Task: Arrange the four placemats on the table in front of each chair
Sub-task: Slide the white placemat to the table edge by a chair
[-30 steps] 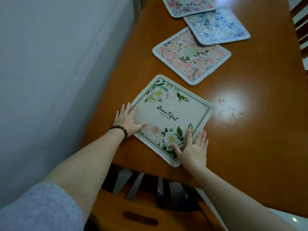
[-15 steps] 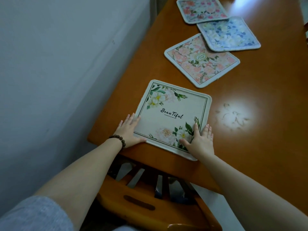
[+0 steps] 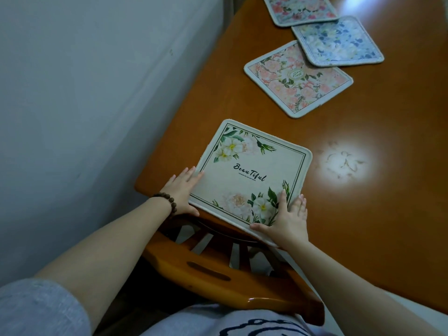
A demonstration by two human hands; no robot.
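A cream placemat (image 3: 252, 170) printed with white flowers and the word "Beautiful" lies at the near edge of the wooden table (image 3: 392, 195), above a chair. My left hand (image 3: 184, 193), with a bead bracelet on the wrist, holds the mat's near left corner. My right hand (image 3: 287, 221) holds its near right corner, thumb along the near edge. Farther along the table lie a pink floral placemat (image 3: 298, 80), a blue floral placemat (image 3: 338, 41) overlapping it, and a red-pink floral placemat (image 3: 300, 8) at the top edge.
A wooden chair back (image 3: 218, 275) with a hand slot stands tucked under the table's near end, right below my arms. A grey wall (image 3: 84, 105) runs close along the table's left side. A bright light reflection (image 3: 344, 163) sits right of the cream mat.
The cream placemat has turned from a diagonal lie to square with the table's near edge and slid closer to that edge. Both hands stayed on its near corners.
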